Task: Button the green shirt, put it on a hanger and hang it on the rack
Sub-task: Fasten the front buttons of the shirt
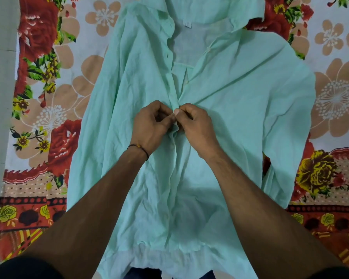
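A crumpled, pale mint-green cotton shirt lies front-up on a floral bedsheet printed with red roses, beige blossoms and yellow flowers, its collar at the far end and its hem nearest the person. Both bare forearms reach in from the near edge and meet at the middle of the shirt's front placket. The left hand, with a thin dark thread bracelet at the wrist, pinches the left edge of the placket between thumb and fingers. The right hand pinches the facing edge, thumbs touching. The fabric bunches between them. Above the hands the shirt front gapes open to the collar, showing a small white neck label; below them the two front edges lie together.
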